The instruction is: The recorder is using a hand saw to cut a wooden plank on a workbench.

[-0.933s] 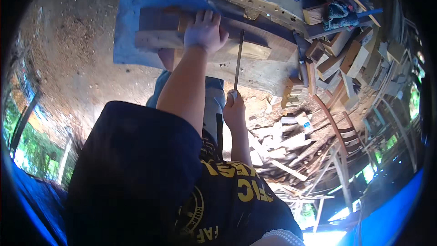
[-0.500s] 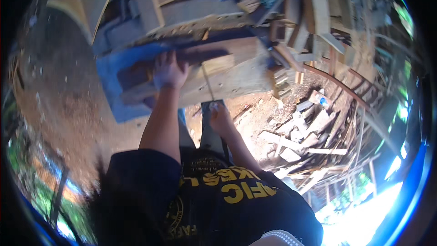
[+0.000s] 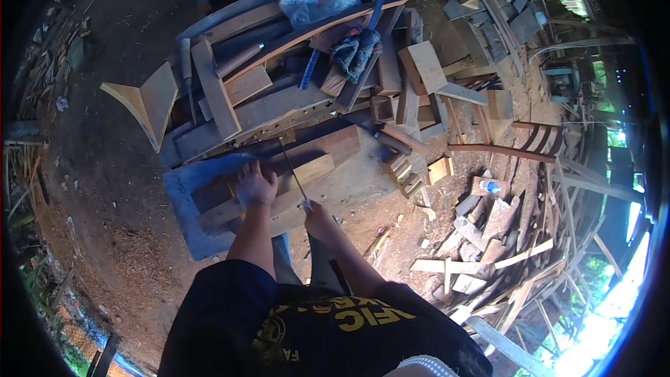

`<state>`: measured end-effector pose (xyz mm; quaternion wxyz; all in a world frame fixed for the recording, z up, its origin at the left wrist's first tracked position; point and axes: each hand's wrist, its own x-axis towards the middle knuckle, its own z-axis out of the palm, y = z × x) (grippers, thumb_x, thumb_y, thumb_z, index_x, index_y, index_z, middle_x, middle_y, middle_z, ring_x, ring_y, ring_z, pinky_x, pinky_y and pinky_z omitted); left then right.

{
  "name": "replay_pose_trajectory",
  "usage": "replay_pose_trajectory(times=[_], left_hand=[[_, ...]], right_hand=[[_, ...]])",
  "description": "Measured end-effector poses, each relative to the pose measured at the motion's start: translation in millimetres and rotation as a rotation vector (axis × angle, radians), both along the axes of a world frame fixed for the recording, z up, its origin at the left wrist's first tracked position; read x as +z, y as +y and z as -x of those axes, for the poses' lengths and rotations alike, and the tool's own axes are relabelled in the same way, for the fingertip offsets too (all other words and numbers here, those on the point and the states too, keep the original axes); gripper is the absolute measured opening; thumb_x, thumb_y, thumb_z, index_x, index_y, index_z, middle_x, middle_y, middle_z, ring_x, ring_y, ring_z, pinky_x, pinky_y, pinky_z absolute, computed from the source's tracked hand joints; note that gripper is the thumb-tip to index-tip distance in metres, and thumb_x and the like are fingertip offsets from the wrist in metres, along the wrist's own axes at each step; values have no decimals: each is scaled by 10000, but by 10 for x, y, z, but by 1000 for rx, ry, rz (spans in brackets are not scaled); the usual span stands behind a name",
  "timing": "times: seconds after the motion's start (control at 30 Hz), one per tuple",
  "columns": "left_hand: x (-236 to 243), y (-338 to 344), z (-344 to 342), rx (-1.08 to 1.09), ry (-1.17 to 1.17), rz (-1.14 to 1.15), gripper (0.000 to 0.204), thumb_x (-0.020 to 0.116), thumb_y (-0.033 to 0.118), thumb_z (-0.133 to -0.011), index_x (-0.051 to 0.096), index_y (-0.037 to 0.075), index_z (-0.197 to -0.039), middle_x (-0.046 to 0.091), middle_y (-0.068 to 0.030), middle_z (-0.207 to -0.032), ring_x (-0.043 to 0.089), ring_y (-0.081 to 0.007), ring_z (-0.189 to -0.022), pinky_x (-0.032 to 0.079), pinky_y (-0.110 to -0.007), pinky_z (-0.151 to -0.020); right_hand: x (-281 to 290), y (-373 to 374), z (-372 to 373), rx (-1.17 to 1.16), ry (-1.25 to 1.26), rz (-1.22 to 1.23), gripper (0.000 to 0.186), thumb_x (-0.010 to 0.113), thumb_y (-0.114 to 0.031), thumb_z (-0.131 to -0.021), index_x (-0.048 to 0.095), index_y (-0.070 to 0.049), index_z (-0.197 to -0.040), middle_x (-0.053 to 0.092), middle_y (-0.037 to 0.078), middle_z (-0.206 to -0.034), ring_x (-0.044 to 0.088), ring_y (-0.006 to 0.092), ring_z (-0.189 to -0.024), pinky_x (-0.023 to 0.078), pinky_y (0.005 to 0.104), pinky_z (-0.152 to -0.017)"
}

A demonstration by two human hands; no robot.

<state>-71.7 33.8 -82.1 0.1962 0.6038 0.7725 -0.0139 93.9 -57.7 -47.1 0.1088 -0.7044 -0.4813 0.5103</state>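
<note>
My left hand [image 3: 256,185] lies spread and flat on a light wooden piece [image 3: 310,173] resting on a broad plank bench [image 3: 363,181]. In my closed right hand [image 3: 319,220], near the bench's front edge, is a saw [image 3: 294,174]. Its thin blade, seen almost edge-on, crosses the wood just right of my left hand, with the tip beyond the far side. How deep the blade sits cannot be made out. A longer brown board [image 3: 335,144] lies behind the light piece, and my hand's shadow falls over both.
Beyond the bench lie stacked planks, a clear plastic bag [image 3: 314,1], a dark cloth [image 3: 356,52] and a chisel-like tool [image 3: 186,70]. An angled wooden piece [image 3: 150,105] stands left. At right are a curved slatted frame [image 3: 509,150], a bottle [image 3: 490,186] and a scrap heap [image 3: 481,237].
My right hand has pushed the saw forward, so its blade reaches farther past the wood. My left hand stays on the wood. The view has shifted, showing more of the far ground.
</note>
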Motion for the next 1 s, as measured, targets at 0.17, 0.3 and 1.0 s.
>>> replay_pose_trajectory(times=[0.17, 0.3, 1.0], left_hand=[[15, -43, 153, 50, 7, 17, 549, 570, 397, -775, 528, 104, -1237, 483, -146, -1300, 441, -309, -1239, 483, -451, -903], [62, -56, 88, 47, 7, 8, 543, 560, 388, -775, 534, 99, -1234, 486, -139, -1272, 449, -300, -1219, 491, -448, -885], [2, -71, 62, 49, -1, -30, 521, 534, 355, -774, 539, 95, -1225, 506, -120, -1247, 444, -291, -1229, 460, -454, -907]], right_hand=[[283, -142, 35, 175, -89, 139, 286, 459, -108, -896, 539, 24, -1137, 603, 320, -983, 561, 472, -1002, 473, 473, -839], [1, -398, -151, 187, -68, -179, 265, 458, -116, -898, 547, 25, -1104, 601, 319, -991, 561, 468, -1008, 467, 483, -831], [23, 17, -56, 191, -115, -108, 307, 385, -254, -976, 491, 17, -1075, 604, 334, -912, 584, 498, -881, 461, 553, -714]])
